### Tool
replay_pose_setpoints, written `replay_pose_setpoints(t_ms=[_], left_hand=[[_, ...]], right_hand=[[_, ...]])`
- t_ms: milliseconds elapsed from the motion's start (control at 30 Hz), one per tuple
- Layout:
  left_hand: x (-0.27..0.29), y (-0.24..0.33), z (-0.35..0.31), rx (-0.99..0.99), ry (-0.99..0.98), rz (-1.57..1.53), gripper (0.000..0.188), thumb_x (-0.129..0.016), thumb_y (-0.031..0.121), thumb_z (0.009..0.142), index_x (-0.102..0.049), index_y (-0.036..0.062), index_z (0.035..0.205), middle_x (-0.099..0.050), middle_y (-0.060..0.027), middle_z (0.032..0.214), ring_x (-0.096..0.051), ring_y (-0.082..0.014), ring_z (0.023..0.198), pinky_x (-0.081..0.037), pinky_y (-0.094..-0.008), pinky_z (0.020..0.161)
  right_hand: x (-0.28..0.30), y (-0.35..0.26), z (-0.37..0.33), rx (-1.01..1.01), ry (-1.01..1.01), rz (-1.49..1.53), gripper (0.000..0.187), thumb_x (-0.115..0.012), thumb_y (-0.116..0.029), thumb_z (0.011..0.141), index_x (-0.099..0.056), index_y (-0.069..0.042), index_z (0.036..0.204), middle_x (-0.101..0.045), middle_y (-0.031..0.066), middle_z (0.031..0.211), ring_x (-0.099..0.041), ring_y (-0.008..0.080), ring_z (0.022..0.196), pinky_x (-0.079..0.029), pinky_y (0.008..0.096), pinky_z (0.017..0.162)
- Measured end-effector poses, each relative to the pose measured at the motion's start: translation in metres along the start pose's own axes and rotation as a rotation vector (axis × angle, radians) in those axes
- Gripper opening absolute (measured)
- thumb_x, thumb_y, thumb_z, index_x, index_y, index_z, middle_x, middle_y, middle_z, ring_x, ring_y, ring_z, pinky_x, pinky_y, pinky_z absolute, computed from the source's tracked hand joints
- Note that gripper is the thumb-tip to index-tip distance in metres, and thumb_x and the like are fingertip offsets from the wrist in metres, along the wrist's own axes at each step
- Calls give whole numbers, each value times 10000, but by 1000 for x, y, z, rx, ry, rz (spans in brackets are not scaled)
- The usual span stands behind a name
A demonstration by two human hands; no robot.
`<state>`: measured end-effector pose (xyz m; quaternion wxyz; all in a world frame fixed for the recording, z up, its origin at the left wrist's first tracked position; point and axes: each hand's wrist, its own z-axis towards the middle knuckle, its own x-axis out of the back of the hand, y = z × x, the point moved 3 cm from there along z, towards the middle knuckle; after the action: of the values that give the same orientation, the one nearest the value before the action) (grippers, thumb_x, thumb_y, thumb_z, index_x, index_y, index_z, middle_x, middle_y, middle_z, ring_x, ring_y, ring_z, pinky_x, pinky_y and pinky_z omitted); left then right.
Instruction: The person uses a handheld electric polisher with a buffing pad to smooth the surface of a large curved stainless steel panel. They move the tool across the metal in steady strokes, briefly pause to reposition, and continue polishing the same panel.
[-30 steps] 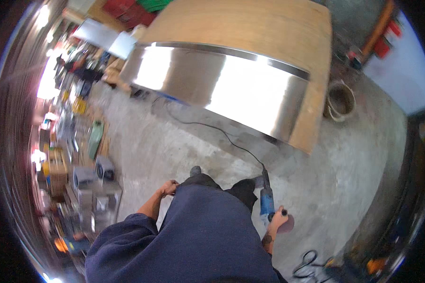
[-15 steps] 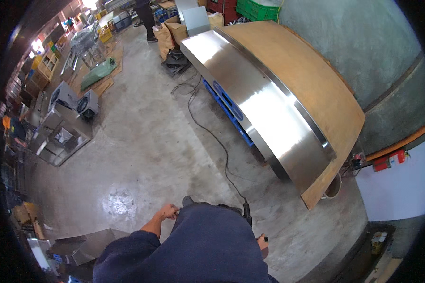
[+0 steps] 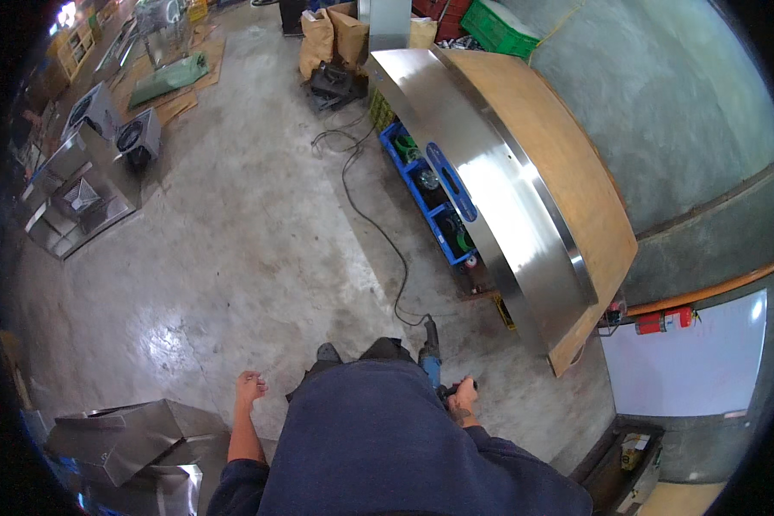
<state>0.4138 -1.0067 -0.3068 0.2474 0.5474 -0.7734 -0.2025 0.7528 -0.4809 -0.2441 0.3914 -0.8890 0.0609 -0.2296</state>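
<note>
On my right, a corded angle grinder [image 3: 431,365] with a blue body and black rear handle hangs beside my hip. My right hand [image 3: 464,397] is closed around its black side handle; the disc end is hidden by my body. From the rear handle a dark cable [image 3: 393,249] runs away across the floor. My left hand [image 3: 250,386] is out to the left, away from my body, with nothing in it and its fingers loosely apart. A large stainless steel panel [image 3: 499,185] lies on a brown board ahead on the right.
Below the steel panel is a blue crate [image 3: 421,198] with bottles. Folded sheet-metal pieces [image 3: 138,439] stand at the lower left, and a steel cabinet [image 3: 82,193] farther off. Paper bags [image 3: 316,43] are ahead. A fire extinguisher [image 3: 662,321] hangs by the right wall.
My left hand has moved left, away from my body. The grinder and my right hand now show more beside my right hip. My view has turned and shifted.
</note>
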Motion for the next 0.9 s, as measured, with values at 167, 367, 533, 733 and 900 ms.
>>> replay_pose_setpoints(t_ms=[167,367,533,733,900], left_hand=[[34,-29,9,39,-17,160,277,-571,118,945,-604,30,1206,-701,-150,916,-717,-281,800,-601,-396,681],[34,24,27,215,-67,-64,345,-612,112,913,-577,-12,1233,-721,-180,911,-717,-293,764,-602,-420,675],[24,101,74,38,41,-54,367,-616,140,927,-573,27,1273,-728,-188,937,-733,-303,782,-608,-440,697],[-28,212,130,104,3,-81,352,-589,186,990,-578,2,1290,-716,-219,1068,-747,-316,872,-632,-453,748],[-54,323,179,3,-100,220,278,-546,145,992,-622,20,1228,-718,-145,961,-726,-243,803,-625,-384,720]], right_hand=[[-71,-1,-30,-35,-123,0,242,-637,-184,911,-562,-20,750,-598,103,727,-580,223,658,-448,439,645],[-166,1,-41,-33,-208,-168,269,-644,-240,904,-621,22,846,-645,127,805,-619,250,716,-475,459,693],[-246,-16,-70,11,-249,-336,400,-665,-312,885,-689,64,1020,-692,142,915,-648,316,803,-493,474,763],[-326,-46,-37,204,-313,-261,333,-646,-291,919,-658,35,852,-643,118,762,-579,230,670,-459,444,629],[-389,-127,-129,248,-147,-993,519,-655,-464,922,-754,45,896,-714,124,765,-665,295,702,-483,459,686]])
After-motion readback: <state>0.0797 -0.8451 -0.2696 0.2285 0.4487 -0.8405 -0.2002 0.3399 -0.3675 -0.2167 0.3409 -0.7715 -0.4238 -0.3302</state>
